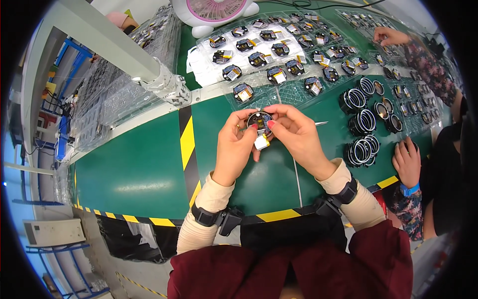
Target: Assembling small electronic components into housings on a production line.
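Between my two hands, above the green table, is a round black electronic module (260, 119) with a metallic ring around its edge. A small silver-white battery pouch (261, 142) with a yellow strip hangs from its near side. My left hand (238, 142) grips the module's left side, thumb pressed on its face. On the opposite side my right hand (298, 139) pinches the edge, thumb on the face as well. Beyond my hands, clear plastic trays (285, 93) hold several similar round modules with batteries. A pair of pointed metal tweezers (321, 123) lies to the right of my right hand.
Stacks of black and silver rings (360, 122) stand on the right. A co-worker's hand (407, 162) rests near them, the other hand (391, 36) reaching over far trays. A white fan (215, 11) stands at the back, a wrapped post (169, 84) at left.
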A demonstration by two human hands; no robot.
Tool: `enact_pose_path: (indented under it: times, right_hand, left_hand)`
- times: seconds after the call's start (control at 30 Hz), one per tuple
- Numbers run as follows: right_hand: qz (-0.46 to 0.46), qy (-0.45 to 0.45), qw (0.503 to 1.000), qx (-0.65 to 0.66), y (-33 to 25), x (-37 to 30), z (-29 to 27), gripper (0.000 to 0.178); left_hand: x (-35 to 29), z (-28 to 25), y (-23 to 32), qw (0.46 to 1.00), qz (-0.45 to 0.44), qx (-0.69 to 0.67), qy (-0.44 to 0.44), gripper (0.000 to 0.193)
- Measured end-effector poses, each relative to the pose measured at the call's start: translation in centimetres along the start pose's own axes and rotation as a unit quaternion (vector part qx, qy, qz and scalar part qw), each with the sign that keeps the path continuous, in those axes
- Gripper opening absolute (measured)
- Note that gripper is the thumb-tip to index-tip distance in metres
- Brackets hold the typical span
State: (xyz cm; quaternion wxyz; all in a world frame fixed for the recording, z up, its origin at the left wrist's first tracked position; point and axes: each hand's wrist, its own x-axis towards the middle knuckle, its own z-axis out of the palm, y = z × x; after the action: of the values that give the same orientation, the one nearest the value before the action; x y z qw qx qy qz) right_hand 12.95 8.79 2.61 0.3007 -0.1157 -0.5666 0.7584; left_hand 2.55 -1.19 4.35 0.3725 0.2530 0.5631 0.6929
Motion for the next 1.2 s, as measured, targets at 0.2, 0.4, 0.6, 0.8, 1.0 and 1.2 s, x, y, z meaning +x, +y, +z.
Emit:
enact_pose_path:
  times: [0.2,0.4,0.6,0.8,1.0,1.2]
  right_hand:
    - [0.008,-0.030,0.999,0.010,-0.3,0.1,-0.3,0.025]
    - [0.018,-0.028,0.998,0.047,-0.7,-0.1,0.2,0.025]
    - [0.036,-0.040,0.998,0.030,-0.2,0.1,-0.6,0.025]
    - [0.011,-0.014,0.999,0.042,-0.8,0.0,-0.2,0.028]
    - [-0.105,-0.028,0.809,-0.578,-2.7,-1.2,-2.4,0.026]
    - [-0.090,-0.060,0.726,-0.679,-3.7,-2.3,-2.7,0.025]
  left_hand:
    - [-0.2,-0.3,-0.1,0.998,0.025,0.059,-0.004,0.032]
    - [-0.2,-0.2,0.3,0.998,0.033,0.060,0.013,0.031]
    - [-0.4,-0.3,0.3,0.996,0.034,0.080,0.001,0.031]
    - [0.0,0.2,0.1,0.997,0.058,0.057,0.011,0.030]
    - [0.1,-0.2,-0.2,0.996,0.064,0.026,0.052,0.033]
    - [0.6,-0.9,0.2,0.997,0.009,-0.057,0.044,0.035]
